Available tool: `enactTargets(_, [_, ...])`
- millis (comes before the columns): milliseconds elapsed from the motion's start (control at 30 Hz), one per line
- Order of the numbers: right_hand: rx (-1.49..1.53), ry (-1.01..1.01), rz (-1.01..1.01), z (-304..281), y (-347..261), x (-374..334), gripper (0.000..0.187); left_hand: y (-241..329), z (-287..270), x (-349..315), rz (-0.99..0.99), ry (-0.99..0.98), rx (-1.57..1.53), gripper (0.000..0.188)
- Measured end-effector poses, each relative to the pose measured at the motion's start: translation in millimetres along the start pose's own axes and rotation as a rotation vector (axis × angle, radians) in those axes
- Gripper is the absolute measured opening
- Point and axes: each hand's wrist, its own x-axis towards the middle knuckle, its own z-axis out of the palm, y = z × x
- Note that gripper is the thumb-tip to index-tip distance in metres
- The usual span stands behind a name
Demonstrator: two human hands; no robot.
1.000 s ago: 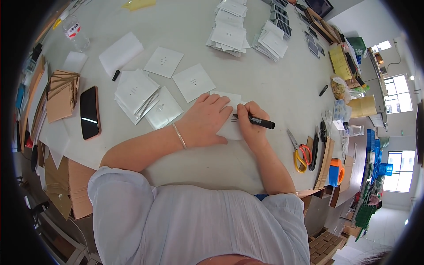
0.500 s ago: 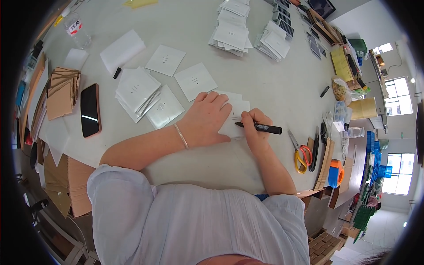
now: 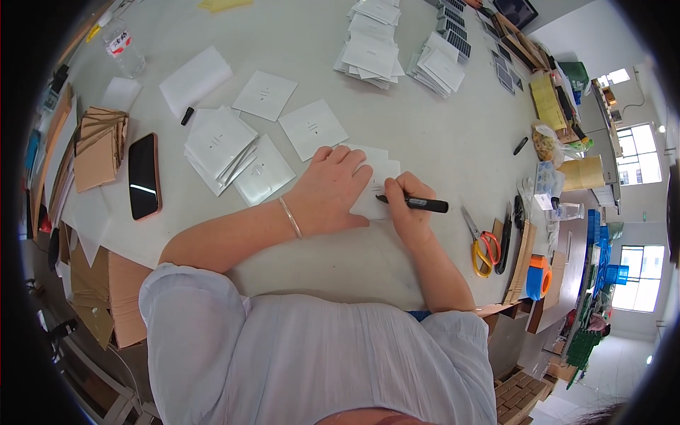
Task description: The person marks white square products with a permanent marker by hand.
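My right hand (image 3: 411, 205) grips a black marker pen (image 3: 427, 205), its tip on or just above a white square packet (image 3: 386, 173). Flat across the left part of that packet lies my left hand (image 3: 331, 185), fingers stretched out and holding nothing; it hides much of the packet. Another white sheet or packet (image 3: 370, 151) shows partly behind the fingertips. Left of my left hand are a loose white packet (image 3: 313, 129) with small marks, a shiny packet (image 3: 264, 173) and a fanned pile of white packets (image 3: 218, 142). A black pen cap (image 3: 188, 116) rests beside that pile.
A phone (image 3: 144, 177), cardboard pieces (image 3: 101, 149) and a water bottle (image 3: 124, 48) stand at the left. At the back are stacks of white packets (image 3: 370, 53). Scissors (image 3: 484, 248), a box cutter (image 3: 504, 241) and an orange-and-blue tape roll (image 3: 540, 278) lie to the right.
My right hand has shifted very slightly left with the marker pen. My left hand stays in place on the packet.
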Motion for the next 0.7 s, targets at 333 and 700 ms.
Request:
enactTargets(333, [0.665, 0.317, 0.237, -8.0, 4.1, 8.8, 0.022, -29.4, -34.1, 10.5, -0.124, -0.007, 0.043, 0.058])
enactTargets(700, [0.178, 0.065, 0.156, 3.9, 5.2, 12.8, 0.024, -55.1, -45.6, 11.1, -0.349, -0.174, 0.325, 0.058])
